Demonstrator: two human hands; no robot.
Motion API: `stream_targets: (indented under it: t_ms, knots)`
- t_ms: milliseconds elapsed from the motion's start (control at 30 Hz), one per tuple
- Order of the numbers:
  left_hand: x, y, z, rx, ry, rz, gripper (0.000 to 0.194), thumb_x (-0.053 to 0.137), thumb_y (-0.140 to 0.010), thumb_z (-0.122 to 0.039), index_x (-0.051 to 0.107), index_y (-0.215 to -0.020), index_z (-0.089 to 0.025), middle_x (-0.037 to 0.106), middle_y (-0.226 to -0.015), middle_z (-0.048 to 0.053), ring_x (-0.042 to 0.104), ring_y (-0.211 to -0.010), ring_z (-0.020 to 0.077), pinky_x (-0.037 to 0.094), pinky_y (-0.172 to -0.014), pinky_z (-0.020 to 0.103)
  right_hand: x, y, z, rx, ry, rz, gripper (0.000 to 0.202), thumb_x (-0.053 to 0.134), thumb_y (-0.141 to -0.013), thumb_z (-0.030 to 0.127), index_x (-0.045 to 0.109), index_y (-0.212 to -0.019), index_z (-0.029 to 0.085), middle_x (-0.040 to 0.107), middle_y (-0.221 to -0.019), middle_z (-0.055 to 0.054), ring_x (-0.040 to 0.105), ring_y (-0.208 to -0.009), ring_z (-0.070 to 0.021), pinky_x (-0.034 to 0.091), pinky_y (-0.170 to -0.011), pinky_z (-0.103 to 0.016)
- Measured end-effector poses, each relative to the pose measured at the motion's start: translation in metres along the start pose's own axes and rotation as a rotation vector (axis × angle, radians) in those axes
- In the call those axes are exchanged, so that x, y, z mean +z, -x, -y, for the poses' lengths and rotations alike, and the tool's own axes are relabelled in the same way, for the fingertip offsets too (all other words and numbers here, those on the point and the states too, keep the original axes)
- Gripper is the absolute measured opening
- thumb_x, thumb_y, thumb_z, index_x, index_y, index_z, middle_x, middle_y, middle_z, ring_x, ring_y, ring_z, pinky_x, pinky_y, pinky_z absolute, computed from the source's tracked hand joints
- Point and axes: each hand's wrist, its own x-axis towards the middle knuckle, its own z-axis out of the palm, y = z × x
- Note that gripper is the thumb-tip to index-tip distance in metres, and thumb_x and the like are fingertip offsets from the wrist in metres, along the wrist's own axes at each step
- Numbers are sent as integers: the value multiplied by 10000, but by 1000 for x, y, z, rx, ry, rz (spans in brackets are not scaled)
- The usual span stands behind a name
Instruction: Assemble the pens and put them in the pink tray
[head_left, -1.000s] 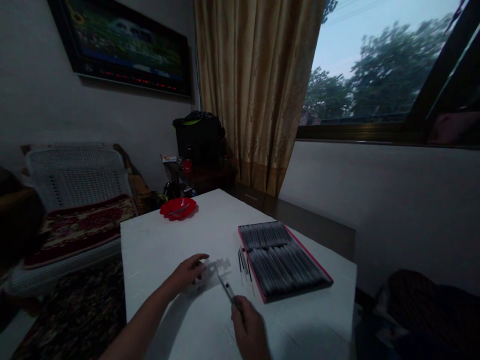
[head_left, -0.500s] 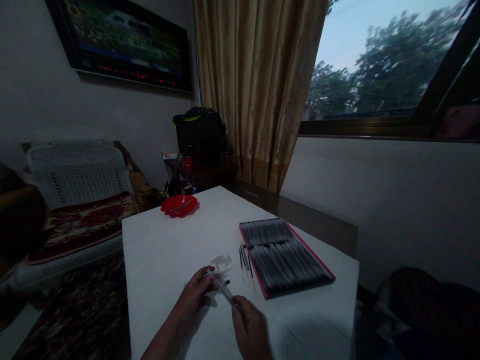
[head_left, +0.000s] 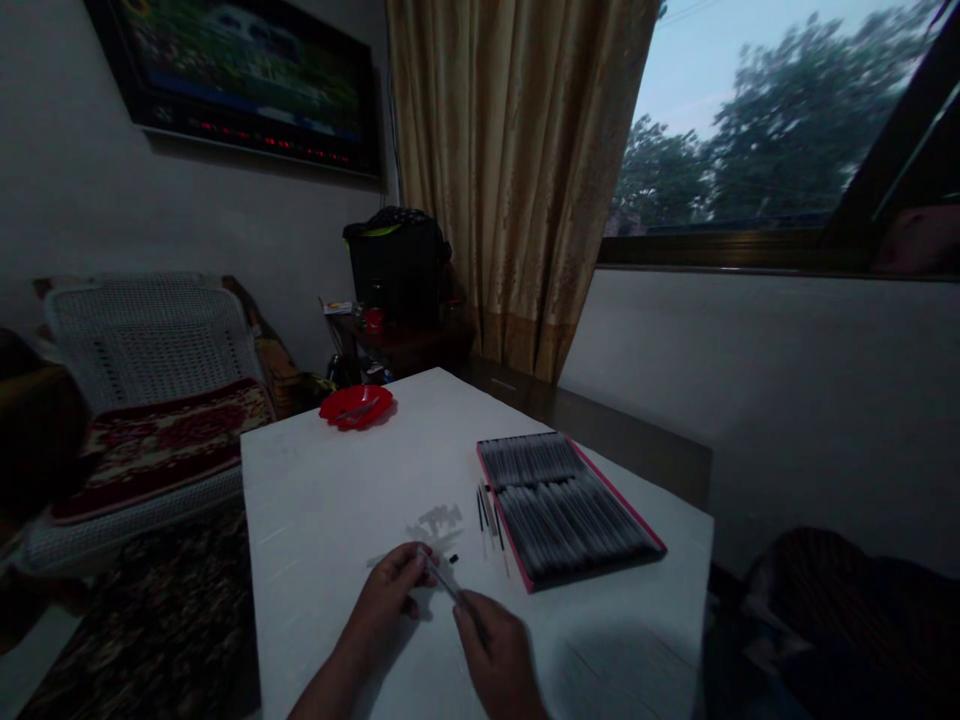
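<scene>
Near the front of the white table (head_left: 315,520), my right hand (head_left: 499,645) is closed round the lower end of a slim grey pen-like stick (head_left: 444,576). Its pale far end meets the pinched thumb and fingers of my left hand (head_left: 390,590); anything smaller between those fingers is too dim to make out. A small black cap-like piece (head_left: 453,559) lies just beyond the stick. Behind my left hand, pale grey flat marks or pieces (head_left: 439,520) show on the tabletop. Several thin sticks (head_left: 491,515) lie beside a red-edged case (head_left: 592,530) filled with rows of dark slender items.
A red scalloped dish (head_left: 355,407) with thin items in it stands at the far left of the table. Beyond are a white wicker chair (head_left: 150,340), a dark side table (head_left: 409,345), a curtain (head_left: 517,180) and a wall television (head_left: 247,80).
My hands and the stick have shifted slightly, with the right hand a little further left. The view has tilted a touch. The same stick stays between both hands.
</scene>
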Motion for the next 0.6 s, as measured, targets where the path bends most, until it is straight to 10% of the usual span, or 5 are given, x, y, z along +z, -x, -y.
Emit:
stream_targets:
  t_ms: [600]
  knots:
    - [4, -3, 22, -44, 64, -13, 424, 756, -603, -537, 664, -815, -181, 674, -783, 36, 619, -740, 170, 487, -486, 213, 9, 7, -11, -100, 262, -11, 343, 353, -957, 278, 676, -918, 172, 717, -751, -72, 682, -669, -178, 495, -626, -235]
